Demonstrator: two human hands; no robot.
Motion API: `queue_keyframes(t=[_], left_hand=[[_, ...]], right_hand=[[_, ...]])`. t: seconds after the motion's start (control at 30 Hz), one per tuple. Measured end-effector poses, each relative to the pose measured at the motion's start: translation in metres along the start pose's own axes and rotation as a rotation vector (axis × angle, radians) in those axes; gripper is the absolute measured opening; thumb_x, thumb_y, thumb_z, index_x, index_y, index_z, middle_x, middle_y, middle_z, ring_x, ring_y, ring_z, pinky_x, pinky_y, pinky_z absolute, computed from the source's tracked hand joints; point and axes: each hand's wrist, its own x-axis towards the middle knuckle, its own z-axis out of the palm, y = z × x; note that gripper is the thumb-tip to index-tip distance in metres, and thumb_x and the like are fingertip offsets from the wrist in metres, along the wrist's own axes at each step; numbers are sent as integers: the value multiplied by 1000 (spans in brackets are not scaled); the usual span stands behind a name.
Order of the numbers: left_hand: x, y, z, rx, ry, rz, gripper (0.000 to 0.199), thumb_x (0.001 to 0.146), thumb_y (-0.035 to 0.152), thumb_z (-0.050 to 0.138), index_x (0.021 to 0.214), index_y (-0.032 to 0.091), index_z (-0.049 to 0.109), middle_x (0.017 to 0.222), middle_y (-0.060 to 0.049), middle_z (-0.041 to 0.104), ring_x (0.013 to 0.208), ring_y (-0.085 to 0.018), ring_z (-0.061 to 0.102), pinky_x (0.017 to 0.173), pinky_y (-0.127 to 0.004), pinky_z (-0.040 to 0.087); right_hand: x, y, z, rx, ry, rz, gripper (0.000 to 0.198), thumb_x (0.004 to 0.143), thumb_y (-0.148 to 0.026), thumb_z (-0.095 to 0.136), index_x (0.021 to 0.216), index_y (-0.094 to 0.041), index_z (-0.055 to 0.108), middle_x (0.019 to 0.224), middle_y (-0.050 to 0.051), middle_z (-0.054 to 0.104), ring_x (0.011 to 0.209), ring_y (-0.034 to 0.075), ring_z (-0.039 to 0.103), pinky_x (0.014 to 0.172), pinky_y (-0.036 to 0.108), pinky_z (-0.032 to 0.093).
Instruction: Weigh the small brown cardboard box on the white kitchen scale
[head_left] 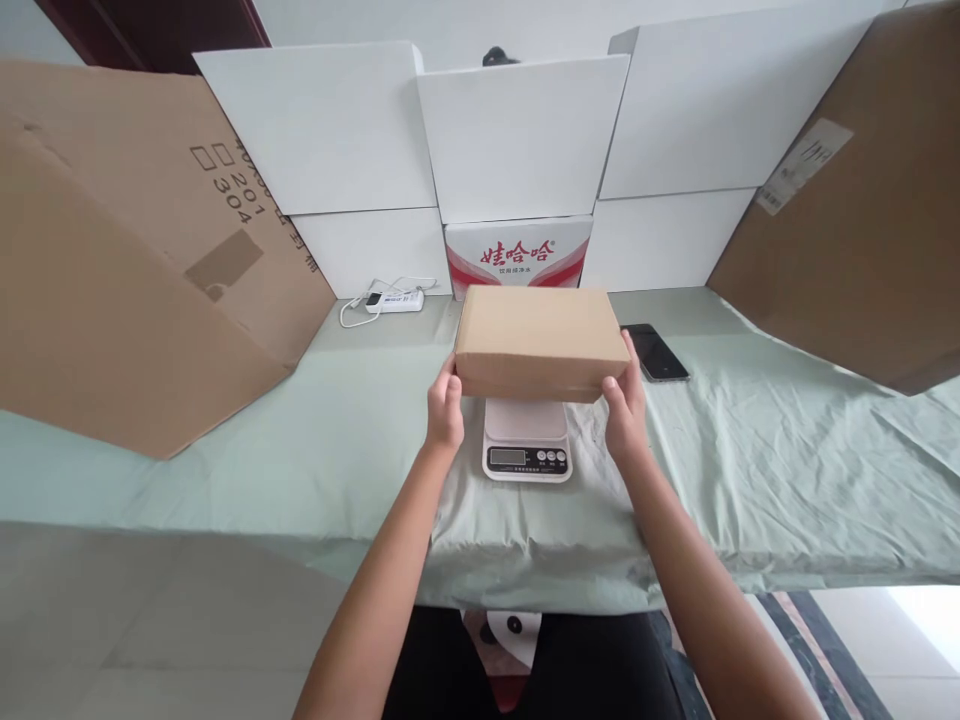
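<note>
A closed brown cardboard box point(541, 325) is held between my two hands, over the back of a white kitchen scale point(527, 462). My left hand point(445, 408) grips the box's left end, thumb on the near side. At the right end, my right hand point(624, 408) closes on it the same way, fingers partly hidden behind. The box covers the rear of the scale's platform; whether it touches the platform I cannot tell. The scale's display and buttons face me, and the display shows no readable figure.
A black phone point(655, 353) lies right of the box. Back left is a white power strip point(395, 300) with a cable. White boxes point(525, 140) form a wall behind, flanked by large cardboard panels point(135, 260). A pale green cloth point(360, 420) covers the table.
</note>
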Motion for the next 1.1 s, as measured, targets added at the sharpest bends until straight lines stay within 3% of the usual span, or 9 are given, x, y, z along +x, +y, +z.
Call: queue_keyframes(t=[0.17, 0.3, 0.43, 0.83, 0.97, 1.1], left_hand=[[54, -26, 8, -33, 23, -50, 93, 97, 99, 49, 147, 25, 74, 155, -16, 77, 154, -37, 68, 129, -50, 56], [65, -58, 16, -56, 50, -151, 98, 90, 104, 54, 145, 25, 74, 156, -17, 77, 153, -38, 69, 130, -52, 55], [63, -73, 18, -44, -1, -174, 94, 94, 101, 52, 148, 26, 71, 159, -15, 76, 154, -36, 68, 132, -53, 53], [62, -84, 16, -37, 26, -241, 98, 90, 104, 52, 143, 23, 70, 154, -19, 77, 150, -39, 70, 129, -59, 55], [61, -84, 16, -30, 38, -246, 99, 88, 106, 54, 140, 24, 71, 150, -19, 79, 147, -41, 72, 126, -60, 56], [61, -83, 17, -37, 25, -249, 97, 90, 105, 53, 138, 24, 72, 149, -18, 80, 146, -40, 73, 124, -57, 57]], right_hand=[[54, 12, 20, -7, -44, 8, 109, 91, -93, 66, 178, -28, 49, 178, 14, 61, 170, 44, 49, 148, 63, 34], [76, 41, 34, 14, -48, 47, 117, 83, -100, 67, 175, -29, 53, 183, 11, 55, 177, 43, 38, 152, 62, 25], [76, 59, 35, 70, -65, 86, 113, 83, -99, 70, 174, -34, 54, 180, 6, 58, 182, 39, 32, 153, 58, 22], [70, 78, 35, 81, -71, 154, 117, 81, -97, 74, 173, -27, 55, 185, 12, 53, 174, 40, 47, 152, 58, 26], [68, 82, 34, 68, -79, 130, 112, 85, -95, 71, 176, -31, 52, 185, 9, 52, 175, 40, 44, 153, 59, 24], [67, 88, 31, 48, -48, 125, 112, 85, -95, 71, 177, -34, 49, 189, 5, 45, 182, 38, 31, 154, 61, 18]])
